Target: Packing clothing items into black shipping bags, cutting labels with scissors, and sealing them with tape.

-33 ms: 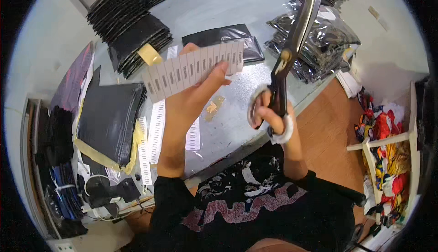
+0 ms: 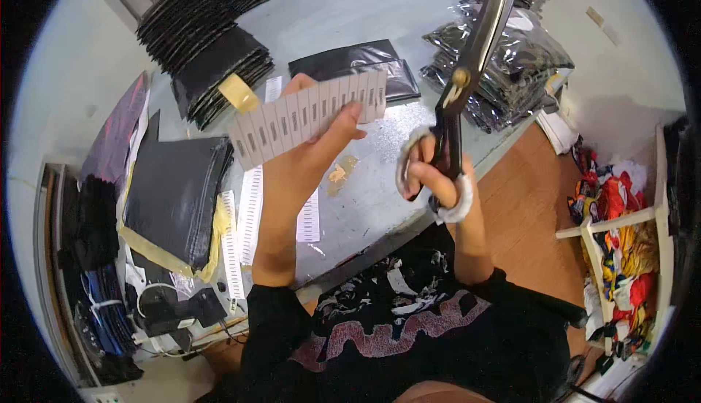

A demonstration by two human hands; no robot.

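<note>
My left hand grips a strip of white labels above the table, the thumb pressed on its front near the right end. The strip is printed with short dark marks in narrow rows. To its right, my right hand is wrapped round the handles of large dark metal scissors. Their loops are padded with whitish wrapping. The blades point up and away from me and look closed together, apart from the labels. Behind the strip lies a flat black plastic packet, partly hidden by it.
Stacked black packets stand at the far left, a yellow tape roll against them. Clear-bagged black goods pile up at the far right. More label strips and a black sheet stack lie at left. Shelves of coloured cloth stand right.
</note>
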